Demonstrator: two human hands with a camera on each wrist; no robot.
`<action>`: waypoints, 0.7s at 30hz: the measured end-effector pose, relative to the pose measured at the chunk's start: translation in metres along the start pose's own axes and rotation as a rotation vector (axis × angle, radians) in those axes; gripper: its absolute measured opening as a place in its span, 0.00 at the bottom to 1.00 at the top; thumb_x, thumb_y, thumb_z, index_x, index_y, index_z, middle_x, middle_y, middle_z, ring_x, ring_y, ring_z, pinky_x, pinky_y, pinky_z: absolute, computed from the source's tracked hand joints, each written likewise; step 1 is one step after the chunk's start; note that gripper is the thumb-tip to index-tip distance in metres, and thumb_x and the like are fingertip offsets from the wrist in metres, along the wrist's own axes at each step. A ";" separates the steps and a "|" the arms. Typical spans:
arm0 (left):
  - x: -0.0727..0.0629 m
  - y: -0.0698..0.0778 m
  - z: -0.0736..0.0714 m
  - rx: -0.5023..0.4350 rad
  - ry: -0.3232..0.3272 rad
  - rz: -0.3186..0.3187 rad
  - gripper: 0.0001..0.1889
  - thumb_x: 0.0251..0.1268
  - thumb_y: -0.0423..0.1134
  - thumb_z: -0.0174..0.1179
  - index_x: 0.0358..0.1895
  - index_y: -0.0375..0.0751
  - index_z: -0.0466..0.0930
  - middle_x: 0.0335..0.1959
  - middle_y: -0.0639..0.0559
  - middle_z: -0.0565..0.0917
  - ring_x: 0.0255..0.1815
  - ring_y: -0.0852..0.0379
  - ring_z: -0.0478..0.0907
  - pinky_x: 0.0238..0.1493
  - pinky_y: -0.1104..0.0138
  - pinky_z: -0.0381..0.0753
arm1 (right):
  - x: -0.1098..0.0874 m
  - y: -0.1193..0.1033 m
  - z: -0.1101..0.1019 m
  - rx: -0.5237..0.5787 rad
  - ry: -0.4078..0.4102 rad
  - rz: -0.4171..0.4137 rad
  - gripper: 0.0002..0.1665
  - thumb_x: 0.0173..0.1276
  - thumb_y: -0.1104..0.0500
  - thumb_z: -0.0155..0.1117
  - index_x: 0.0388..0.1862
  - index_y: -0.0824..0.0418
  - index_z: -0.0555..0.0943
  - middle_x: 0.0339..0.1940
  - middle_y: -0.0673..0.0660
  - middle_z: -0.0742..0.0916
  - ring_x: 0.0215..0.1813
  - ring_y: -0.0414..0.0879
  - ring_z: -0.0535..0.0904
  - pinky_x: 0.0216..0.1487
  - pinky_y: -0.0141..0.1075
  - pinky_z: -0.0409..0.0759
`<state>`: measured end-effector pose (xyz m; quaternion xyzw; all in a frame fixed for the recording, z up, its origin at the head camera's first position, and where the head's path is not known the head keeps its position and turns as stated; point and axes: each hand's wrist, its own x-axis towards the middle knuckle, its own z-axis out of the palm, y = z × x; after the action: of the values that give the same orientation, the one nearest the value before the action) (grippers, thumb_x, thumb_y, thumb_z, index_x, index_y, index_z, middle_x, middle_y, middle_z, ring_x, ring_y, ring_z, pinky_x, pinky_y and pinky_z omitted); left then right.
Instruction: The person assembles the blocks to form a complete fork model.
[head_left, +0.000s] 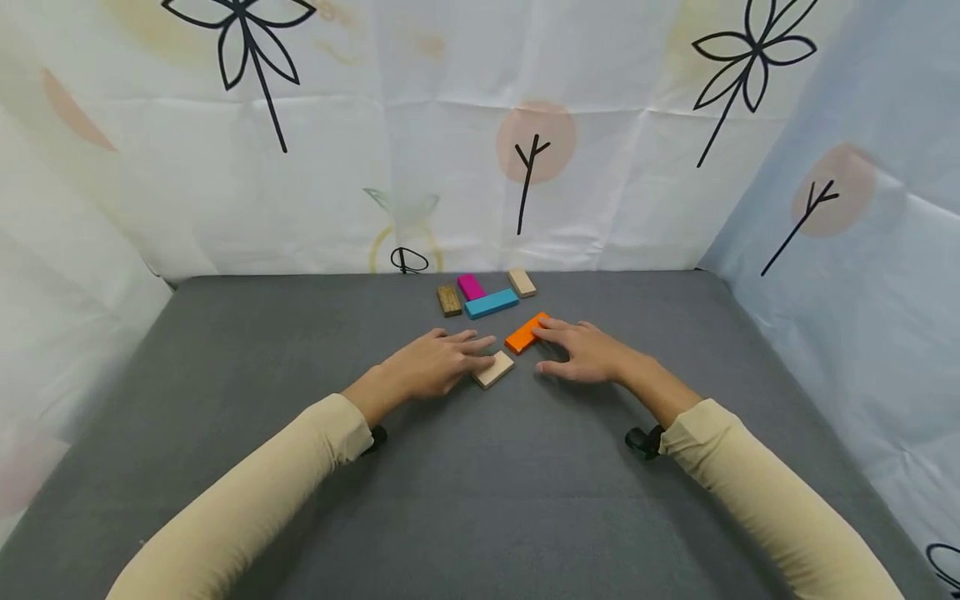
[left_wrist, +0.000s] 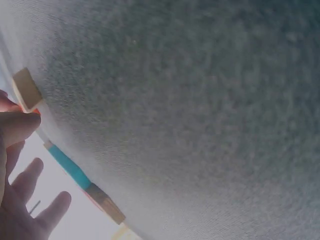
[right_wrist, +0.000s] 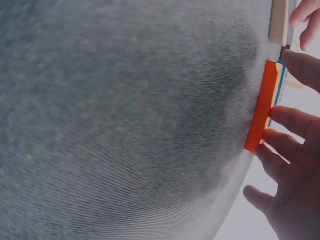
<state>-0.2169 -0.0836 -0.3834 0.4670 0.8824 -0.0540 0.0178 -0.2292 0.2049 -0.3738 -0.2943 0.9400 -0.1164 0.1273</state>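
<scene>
My left hand (head_left: pixel 431 364), fingers stretched out, reaches over the near end of a pale wooden block (head_left: pixel 497 369). In the left wrist view its thumb is beside that block (left_wrist: pixel 27 89); whether it touches is hard to tell. An orange block (head_left: pixel 525 335) lies just beyond, angled on the grey table. Fingertips of my right hand (head_left: pixel 588 352) rest against the orange block's far right end, the thumb held apart from it. The right wrist view shows several extended fingers (right_wrist: pixel 289 120) along the orange block's side (right_wrist: pixel 262 107).
Behind them, a blue block (head_left: pixel 491 303) lies in front of a magenta block (head_left: pixel 471 287). A dark brown wooden block (head_left: pixel 449 300) is to their left, another pale block (head_left: pixel 522 282) to the right. A printed white cloth (head_left: pixel 450 167) hangs behind the grey table (head_left: pixel 487 500).
</scene>
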 end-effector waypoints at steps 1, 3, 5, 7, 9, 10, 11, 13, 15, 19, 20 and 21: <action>-0.001 -0.001 0.000 0.008 -0.009 0.007 0.25 0.77 0.39 0.54 0.74 0.53 0.69 0.78 0.52 0.61 0.75 0.48 0.63 0.61 0.47 0.73 | 0.000 0.000 0.001 0.002 0.001 -0.005 0.42 0.73 0.44 0.61 0.77 0.64 0.63 0.78 0.67 0.63 0.75 0.63 0.63 0.73 0.63 0.52; -0.002 -0.001 0.001 0.006 -0.019 0.014 0.26 0.76 0.38 0.55 0.74 0.52 0.68 0.78 0.52 0.60 0.75 0.49 0.63 0.61 0.46 0.73 | 0.001 0.001 0.003 0.015 0.009 -0.009 0.42 0.72 0.45 0.62 0.77 0.63 0.63 0.78 0.66 0.63 0.75 0.64 0.62 0.73 0.62 0.54; -0.002 -0.001 0.002 -0.012 -0.020 0.019 0.26 0.76 0.37 0.55 0.75 0.50 0.67 0.78 0.51 0.60 0.75 0.49 0.64 0.62 0.46 0.73 | 0.001 0.001 0.003 0.030 0.016 -0.005 0.42 0.72 0.45 0.62 0.77 0.63 0.64 0.78 0.66 0.63 0.75 0.65 0.62 0.72 0.62 0.56; -0.003 0.000 0.003 -0.038 -0.018 0.026 0.26 0.76 0.37 0.53 0.75 0.48 0.66 0.78 0.50 0.60 0.75 0.48 0.63 0.63 0.46 0.72 | 0.001 0.001 0.002 0.043 0.015 0.002 0.41 0.71 0.46 0.63 0.76 0.63 0.65 0.78 0.66 0.63 0.76 0.65 0.61 0.72 0.62 0.57; -0.003 0.001 0.003 -0.068 -0.018 0.030 0.26 0.77 0.37 0.53 0.75 0.46 0.65 0.78 0.50 0.61 0.75 0.48 0.63 0.65 0.46 0.70 | 0.002 0.000 0.000 0.044 0.013 0.008 0.40 0.71 0.46 0.63 0.76 0.63 0.66 0.78 0.65 0.63 0.76 0.65 0.60 0.72 0.61 0.58; -0.003 0.002 0.003 -0.077 -0.019 0.032 0.27 0.77 0.38 0.53 0.76 0.46 0.65 0.77 0.50 0.62 0.75 0.48 0.63 0.66 0.46 0.69 | 0.003 0.000 0.000 0.042 0.011 0.009 0.40 0.71 0.46 0.63 0.76 0.63 0.66 0.78 0.65 0.64 0.76 0.64 0.60 0.72 0.61 0.58; -0.004 0.002 0.004 -0.084 -0.021 0.033 0.27 0.77 0.40 0.54 0.76 0.45 0.65 0.77 0.51 0.63 0.75 0.48 0.63 0.66 0.46 0.69 | 0.004 -0.001 -0.001 0.038 0.010 0.009 0.40 0.71 0.46 0.63 0.76 0.63 0.66 0.78 0.65 0.64 0.76 0.64 0.60 0.72 0.60 0.58; -0.004 0.003 0.003 -0.098 -0.020 0.031 0.28 0.76 0.42 0.55 0.76 0.45 0.64 0.76 0.51 0.64 0.75 0.48 0.63 0.67 0.46 0.67 | 0.005 -0.002 -0.002 0.027 0.006 0.012 0.40 0.71 0.46 0.62 0.76 0.63 0.66 0.78 0.65 0.64 0.76 0.64 0.61 0.72 0.60 0.58; -0.004 0.003 0.003 -0.107 -0.011 0.036 0.28 0.76 0.44 0.56 0.75 0.44 0.65 0.76 0.50 0.65 0.75 0.48 0.63 0.68 0.46 0.66 | 0.006 -0.003 -0.002 0.021 0.001 0.016 0.40 0.71 0.46 0.62 0.76 0.63 0.66 0.78 0.65 0.64 0.76 0.64 0.61 0.72 0.61 0.58; -0.002 0.003 0.004 -0.128 0.036 0.063 0.25 0.76 0.45 0.56 0.71 0.41 0.71 0.74 0.47 0.67 0.74 0.46 0.64 0.68 0.45 0.67 | 0.007 -0.003 -0.001 0.023 -0.004 0.026 0.40 0.70 0.46 0.63 0.76 0.62 0.67 0.78 0.64 0.64 0.76 0.63 0.61 0.72 0.62 0.58; -0.001 0.004 0.004 -0.132 0.050 0.071 0.24 0.76 0.44 0.56 0.70 0.41 0.73 0.74 0.47 0.68 0.74 0.45 0.65 0.68 0.45 0.67 | 0.007 -0.003 -0.001 0.026 -0.004 0.027 0.40 0.70 0.46 0.63 0.76 0.62 0.67 0.78 0.64 0.64 0.76 0.63 0.61 0.72 0.62 0.57; 0.000 0.003 0.004 -0.136 0.063 0.077 0.22 0.76 0.44 0.56 0.68 0.41 0.75 0.73 0.46 0.69 0.73 0.45 0.66 0.67 0.45 0.67 | 0.007 -0.003 -0.001 0.028 -0.004 0.026 0.40 0.70 0.46 0.63 0.76 0.61 0.67 0.78 0.64 0.64 0.76 0.63 0.61 0.72 0.62 0.57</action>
<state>-0.2138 -0.0826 -0.3878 0.4998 0.8656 0.0214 0.0237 -0.2336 0.1986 -0.3735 -0.2803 0.9418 -0.1273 0.1348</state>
